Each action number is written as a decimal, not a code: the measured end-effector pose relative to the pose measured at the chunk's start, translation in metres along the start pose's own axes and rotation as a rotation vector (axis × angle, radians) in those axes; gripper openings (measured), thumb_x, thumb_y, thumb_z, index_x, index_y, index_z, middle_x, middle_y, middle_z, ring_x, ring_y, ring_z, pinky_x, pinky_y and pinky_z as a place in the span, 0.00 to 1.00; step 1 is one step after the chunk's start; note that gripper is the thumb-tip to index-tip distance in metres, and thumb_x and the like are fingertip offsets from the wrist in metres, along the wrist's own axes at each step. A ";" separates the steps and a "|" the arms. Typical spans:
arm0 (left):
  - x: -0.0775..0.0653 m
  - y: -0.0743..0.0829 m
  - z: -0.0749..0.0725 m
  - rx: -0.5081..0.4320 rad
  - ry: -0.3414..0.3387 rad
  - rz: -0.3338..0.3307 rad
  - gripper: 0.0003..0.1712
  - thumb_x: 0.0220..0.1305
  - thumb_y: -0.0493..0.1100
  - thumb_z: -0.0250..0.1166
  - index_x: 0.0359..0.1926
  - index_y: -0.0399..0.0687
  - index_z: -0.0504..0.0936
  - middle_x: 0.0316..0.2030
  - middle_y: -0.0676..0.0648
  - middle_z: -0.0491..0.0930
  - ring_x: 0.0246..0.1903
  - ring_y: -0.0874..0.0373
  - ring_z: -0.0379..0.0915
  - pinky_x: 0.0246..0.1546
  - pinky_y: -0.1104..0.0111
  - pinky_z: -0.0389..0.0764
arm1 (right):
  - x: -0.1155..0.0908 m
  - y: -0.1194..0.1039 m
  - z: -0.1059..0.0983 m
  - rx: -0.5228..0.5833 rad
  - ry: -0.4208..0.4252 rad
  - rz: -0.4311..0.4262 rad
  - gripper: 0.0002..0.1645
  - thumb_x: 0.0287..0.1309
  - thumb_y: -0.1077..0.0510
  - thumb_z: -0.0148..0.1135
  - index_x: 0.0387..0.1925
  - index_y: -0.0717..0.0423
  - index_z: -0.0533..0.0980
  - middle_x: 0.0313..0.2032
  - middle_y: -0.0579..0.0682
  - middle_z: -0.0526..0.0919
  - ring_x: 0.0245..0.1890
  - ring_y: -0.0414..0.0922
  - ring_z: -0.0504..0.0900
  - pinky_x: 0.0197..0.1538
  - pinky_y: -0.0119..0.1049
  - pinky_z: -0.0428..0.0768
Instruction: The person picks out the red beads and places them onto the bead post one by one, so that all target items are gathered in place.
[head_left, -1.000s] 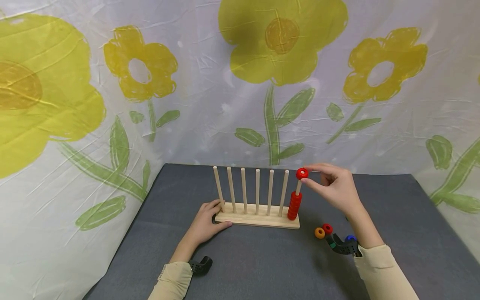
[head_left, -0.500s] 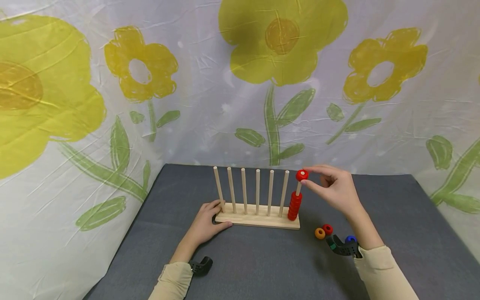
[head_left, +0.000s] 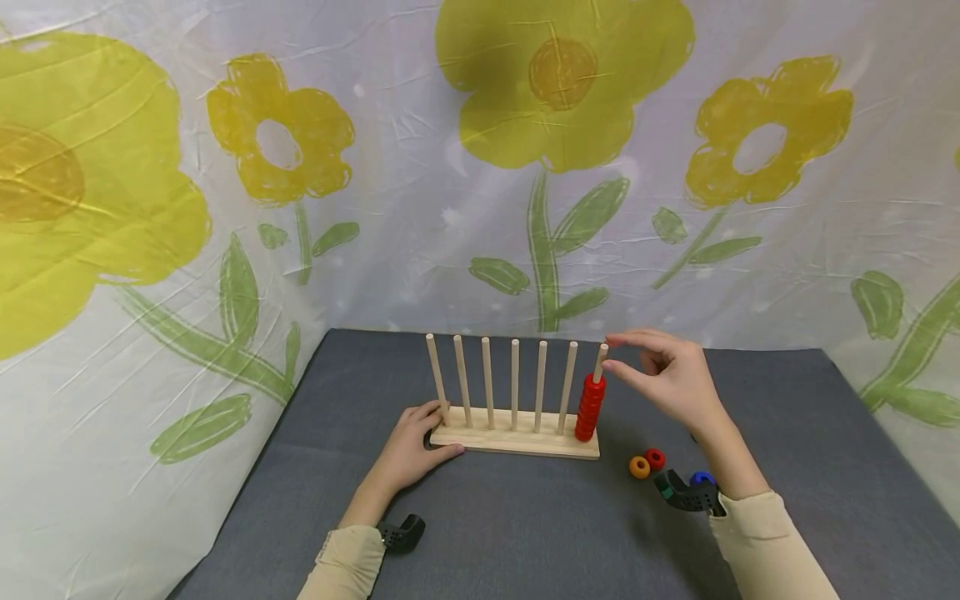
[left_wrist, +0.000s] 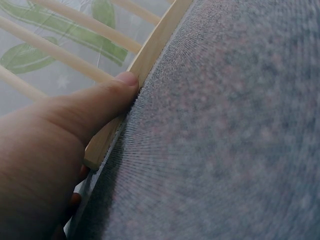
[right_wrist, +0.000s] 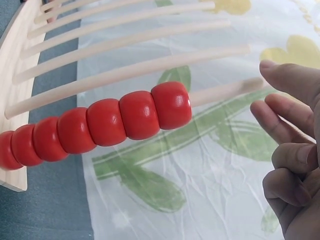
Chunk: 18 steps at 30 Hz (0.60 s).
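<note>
A wooden peg board [head_left: 517,442] with a row of upright pegs stands on the table. Several red beads [right_wrist: 106,122] are stacked on its rightmost peg [head_left: 601,363], whose bare top sticks out above them. At the board's left end my left hand [head_left: 408,448] holds the base, thumb [left_wrist: 112,95] along the front edge and fingers at the far side, mostly hidden. Beside the top of the rightmost peg, my right hand [head_left: 670,375] has thumb and forefinger spread apart with nothing between them. In the right wrist view its other fingers are loosely bent.
On the table [head_left: 510,525] right of the board lie an orange bead [head_left: 639,467], a loose red bead [head_left: 655,459] and a blue bead [head_left: 702,477], partly covered by the right wrist's camera mount [head_left: 684,492]. A flowered cloth [head_left: 420,250] hangs behind.
The right hand has let go of a red bead, which has dropped down the rightmost peg onto the stack. The left hand has stayed in place on the board.
</note>
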<state>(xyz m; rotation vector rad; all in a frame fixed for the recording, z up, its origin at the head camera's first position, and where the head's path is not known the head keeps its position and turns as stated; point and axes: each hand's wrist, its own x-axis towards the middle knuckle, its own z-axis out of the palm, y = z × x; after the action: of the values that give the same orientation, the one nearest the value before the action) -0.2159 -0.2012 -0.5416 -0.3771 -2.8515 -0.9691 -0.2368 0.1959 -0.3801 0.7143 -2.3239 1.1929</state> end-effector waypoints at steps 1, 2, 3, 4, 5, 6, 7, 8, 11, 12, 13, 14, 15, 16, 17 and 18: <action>0.000 0.000 0.000 -0.001 -0.001 0.000 0.44 0.63 0.57 0.78 0.73 0.40 0.77 0.74 0.38 0.71 0.72 0.38 0.65 0.70 0.41 0.71 | 0.000 0.000 0.000 0.000 0.000 -0.001 0.22 0.55 0.64 0.82 0.52 0.49 0.90 0.19 0.43 0.67 0.14 0.35 0.55 0.19 0.34 0.57; 0.000 0.000 0.000 -0.001 -0.001 0.001 0.44 0.63 0.57 0.78 0.73 0.40 0.77 0.74 0.38 0.71 0.72 0.38 0.65 0.70 0.41 0.71 | 0.000 0.000 -0.001 -0.001 0.000 -0.002 0.21 0.55 0.64 0.82 0.51 0.48 0.90 0.19 0.43 0.67 0.14 0.35 0.55 0.19 0.34 0.57; 0.000 0.000 0.000 -0.002 -0.003 0.000 0.44 0.63 0.57 0.78 0.73 0.40 0.77 0.74 0.38 0.71 0.72 0.38 0.65 0.70 0.41 0.71 | 0.001 0.000 -0.001 -0.002 -0.001 -0.003 0.21 0.56 0.64 0.82 0.51 0.49 0.90 0.19 0.43 0.67 0.14 0.35 0.56 0.19 0.34 0.57; 0.000 0.001 -0.001 -0.003 -0.004 0.000 0.43 0.63 0.57 0.78 0.73 0.41 0.77 0.74 0.38 0.71 0.72 0.38 0.65 0.70 0.41 0.70 | 0.001 0.000 -0.001 -0.002 -0.002 -0.004 0.20 0.56 0.63 0.82 0.51 0.49 0.90 0.19 0.42 0.67 0.14 0.36 0.56 0.19 0.34 0.57; 0.000 0.001 -0.001 -0.005 -0.004 0.000 0.43 0.63 0.57 0.78 0.73 0.41 0.77 0.74 0.38 0.71 0.72 0.37 0.65 0.70 0.41 0.70 | 0.001 -0.001 -0.001 -0.002 -0.002 -0.005 0.20 0.57 0.63 0.81 0.51 0.49 0.90 0.19 0.42 0.67 0.14 0.35 0.56 0.19 0.34 0.58; 0.000 0.001 -0.001 -0.006 -0.005 -0.001 0.43 0.63 0.57 0.78 0.73 0.41 0.77 0.74 0.38 0.71 0.72 0.37 0.65 0.70 0.41 0.70 | 0.001 -0.001 -0.002 -0.003 -0.002 -0.006 0.19 0.57 0.63 0.81 0.51 0.49 0.90 0.19 0.42 0.67 0.14 0.35 0.56 0.19 0.34 0.58; 0.000 0.001 -0.001 -0.007 -0.005 -0.001 0.43 0.63 0.57 0.78 0.73 0.41 0.77 0.74 0.38 0.71 0.72 0.37 0.65 0.70 0.41 0.70 | 0.001 -0.001 -0.002 -0.005 -0.002 -0.008 0.20 0.56 0.63 0.81 0.51 0.49 0.90 0.19 0.42 0.67 0.14 0.35 0.55 0.19 0.34 0.58; 0.000 0.001 -0.001 -0.008 -0.006 -0.002 0.43 0.63 0.57 0.78 0.73 0.42 0.77 0.74 0.38 0.70 0.72 0.37 0.64 0.70 0.41 0.70 | 0.000 0.000 -0.002 -0.006 -0.002 -0.011 0.20 0.56 0.63 0.82 0.51 0.49 0.90 0.19 0.42 0.67 0.14 0.35 0.55 0.19 0.34 0.58; 0.000 0.001 -0.001 -0.007 -0.008 -0.003 0.43 0.63 0.57 0.78 0.73 0.42 0.77 0.74 0.38 0.71 0.72 0.37 0.65 0.70 0.41 0.70 | -0.001 0.001 -0.002 -0.013 0.005 -0.017 0.22 0.54 0.64 0.82 0.51 0.48 0.90 0.19 0.41 0.66 0.14 0.33 0.55 0.19 0.33 0.57; 0.000 0.002 -0.002 -0.008 -0.010 -0.005 0.43 0.63 0.57 0.78 0.73 0.42 0.77 0.74 0.38 0.70 0.72 0.37 0.65 0.70 0.41 0.70 | -0.002 0.002 -0.003 -0.015 0.007 -0.020 0.22 0.54 0.65 0.82 0.51 0.48 0.90 0.19 0.41 0.66 0.14 0.33 0.55 0.19 0.32 0.57; 0.000 0.002 -0.002 -0.006 -0.010 -0.006 0.43 0.63 0.57 0.78 0.73 0.42 0.77 0.74 0.38 0.70 0.72 0.37 0.65 0.70 0.41 0.70 | -0.003 0.003 -0.003 -0.016 0.009 -0.024 0.23 0.53 0.65 0.83 0.51 0.49 0.90 0.19 0.41 0.66 0.14 0.32 0.54 0.19 0.32 0.57; 0.000 0.002 -0.001 -0.004 -0.011 -0.006 0.43 0.63 0.57 0.78 0.73 0.41 0.77 0.74 0.38 0.70 0.72 0.37 0.65 0.70 0.41 0.70 | -0.004 0.004 -0.003 -0.018 0.012 -0.025 0.23 0.52 0.65 0.83 0.51 0.49 0.90 0.19 0.41 0.66 0.14 0.32 0.54 0.19 0.32 0.57; 0.000 0.001 -0.001 -0.002 -0.010 -0.006 0.43 0.63 0.57 0.78 0.73 0.41 0.77 0.74 0.38 0.71 0.71 0.37 0.65 0.70 0.41 0.70 | -0.005 0.005 -0.004 -0.020 0.015 -0.024 0.23 0.52 0.65 0.83 0.51 0.48 0.90 0.19 0.41 0.67 0.14 0.32 0.55 0.19 0.32 0.57; 0.000 0.001 -0.001 -0.002 -0.010 -0.007 0.43 0.63 0.57 0.78 0.73 0.41 0.77 0.74 0.38 0.71 0.71 0.37 0.65 0.70 0.41 0.70 | -0.007 0.006 -0.005 -0.020 0.016 -0.024 0.23 0.52 0.66 0.83 0.51 0.47 0.90 0.19 0.41 0.67 0.14 0.33 0.55 0.18 0.32 0.57; 0.000 0.001 -0.001 -0.001 -0.010 -0.008 0.43 0.63 0.57 0.78 0.73 0.41 0.77 0.74 0.38 0.71 0.71 0.37 0.65 0.70 0.41 0.70 | -0.009 0.007 -0.006 -0.021 0.017 -0.023 0.23 0.52 0.66 0.83 0.51 0.48 0.90 0.20 0.42 0.68 0.14 0.33 0.55 0.19 0.33 0.57; 0.000 0.001 -0.001 -0.001 -0.010 -0.008 0.44 0.63 0.57 0.78 0.73 0.41 0.77 0.74 0.38 0.71 0.71 0.38 0.65 0.70 0.41 0.71 | -0.010 0.009 -0.007 -0.026 0.018 -0.020 0.23 0.52 0.66 0.83 0.50 0.47 0.90 0.20 0.42 0.68 0.14 0.33 0.55 0.19 0.33 0.57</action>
<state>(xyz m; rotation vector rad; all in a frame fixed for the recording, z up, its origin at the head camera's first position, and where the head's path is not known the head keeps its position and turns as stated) -0.2157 -0.2009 -0.5404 -0.3716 -2.8636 -0.9724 -0.2331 0.2083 -0.3879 0.7136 -2.3083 1.1534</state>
